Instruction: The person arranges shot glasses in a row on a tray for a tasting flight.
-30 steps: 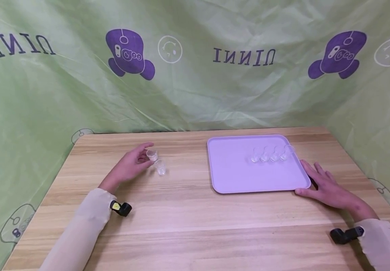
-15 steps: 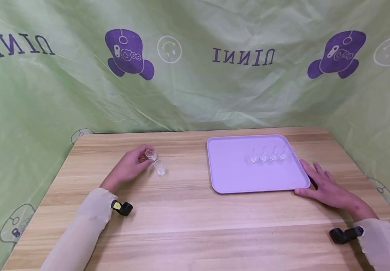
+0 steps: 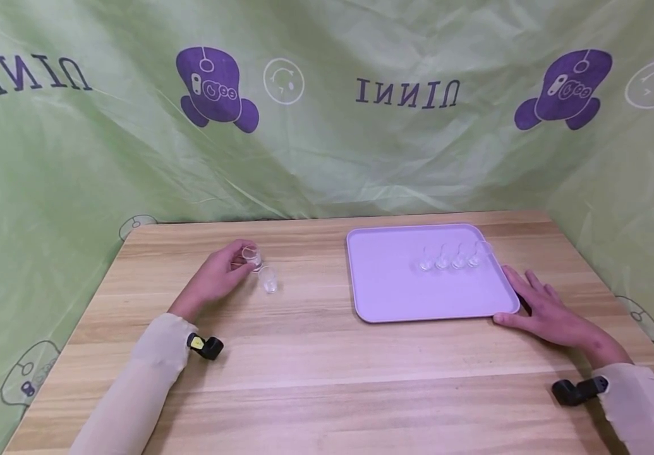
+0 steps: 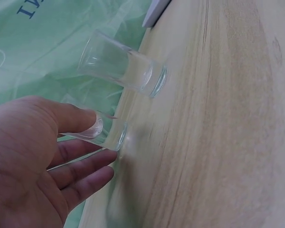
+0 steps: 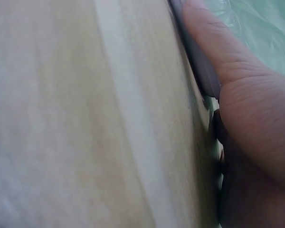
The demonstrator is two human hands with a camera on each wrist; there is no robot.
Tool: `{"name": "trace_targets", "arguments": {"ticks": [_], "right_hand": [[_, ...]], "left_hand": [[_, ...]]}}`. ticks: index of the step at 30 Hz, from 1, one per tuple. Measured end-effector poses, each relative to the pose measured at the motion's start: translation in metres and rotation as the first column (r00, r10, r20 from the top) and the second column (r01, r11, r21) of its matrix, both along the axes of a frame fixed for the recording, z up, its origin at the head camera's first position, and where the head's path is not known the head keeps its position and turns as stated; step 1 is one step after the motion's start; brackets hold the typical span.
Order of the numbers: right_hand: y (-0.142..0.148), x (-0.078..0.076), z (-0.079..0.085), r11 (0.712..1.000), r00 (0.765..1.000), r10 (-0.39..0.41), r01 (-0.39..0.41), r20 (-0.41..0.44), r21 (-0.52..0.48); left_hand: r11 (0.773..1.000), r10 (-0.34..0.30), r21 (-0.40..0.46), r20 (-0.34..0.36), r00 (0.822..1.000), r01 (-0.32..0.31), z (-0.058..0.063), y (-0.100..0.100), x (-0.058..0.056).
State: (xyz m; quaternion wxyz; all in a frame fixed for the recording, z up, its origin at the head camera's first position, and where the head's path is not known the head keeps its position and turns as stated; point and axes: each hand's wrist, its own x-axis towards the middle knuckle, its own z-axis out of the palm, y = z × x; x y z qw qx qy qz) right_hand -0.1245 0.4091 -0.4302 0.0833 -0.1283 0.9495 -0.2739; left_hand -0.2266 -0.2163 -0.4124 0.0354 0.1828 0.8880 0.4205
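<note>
On the left of the table, my left hand [image 3: 218, 273] pinches a small clear shot glass [image 4: 109, 130] between thumb and fingers. In the left wrist view the thumb lies across the glass, and its thick base shows past the fingertips. A second shot glass [image 3: 269, 279] stands upright just beside it, on the side nearer the tray. My right hand [image 3: 545, 316] rests at the front right corner of a lilac tray [image 3: 395, 297], thumb at the front edge and fingers spread along the right side. Several more clear glasses [image 3: 442, 260] stand in a row on the tray.
The wooden table [image 3: 327, 385] ends at the back against a green printed curtain [image 3: 327, 151], which also hangs along both sides. Wood grain separates the two glasses on the left from the tray on the right.
My left hand's raised forefinger has come in around the shot glass, and the glass has shifted slightly left, a little away from its neighbour. My right hand and the tray hold their places.
</note>
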Motion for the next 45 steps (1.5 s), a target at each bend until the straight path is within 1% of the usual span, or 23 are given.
{"name": "trace_targets", "arguments": {"ticks": [7,11,17,21,28,32,39,45], "right_hand": [[0.0,0.0,0.001,1.0,1.0,0.004,-0.004,-0.018,-0.003],[0.0,-0.001,0.001,1.0,1.0,0.001,-0.001,-0.024,-0.004],[-0.001,0.0,0.001,1.0,1.0,0.007,-0.007,-0.001,0.0],[-0.001,0.001,-0.001,1.0,1.0,0.008,-0.008,-0.004,-0.008],[0.001,0.001,0.0,1.0,1.0,0.002,-0.002,-0.003,-0.009],[0.001,0.001,0.0,1.0,1.0,0.006,-0.006,-0.009,-0.005],[0.0,0.001,0.0,1.0,1.0,0.01,-0.01,-0.014,-0.015],[0.0,0.001,0.0,1.0,1.0,0.005,-0.005,-0.01,-0.016]], "left_hand": [[0.999,0.034,0.004,0.009,0.999,-0.034,0.006,0.001,-0.002],[0.999,0.036,0.011,0.005,0.999,-0.036,0.009,0.002,-0.002],[0.999,0.044,0.003,-0.023,0.999,-0.044,0.013,0.001,0.0],[0.999,0.049,0.008,-0.035,0.998,-0.049,0.018,0.002,0.002],[0.997,0.079,-0.002,-0.083,0.993,-0.08,0.025,0.004,0.004],[0.996,0.085,0.009,-0.107,0.991,-0.085,0.029,0.009,0.004],[0.996,0.082,0.054,-0.126,0.989,-0.076,0.039,0.024,0.011],[0.995,0.068,0.079,-0.144,0.987,-0.057,0.047,0.037,0.015]]}}
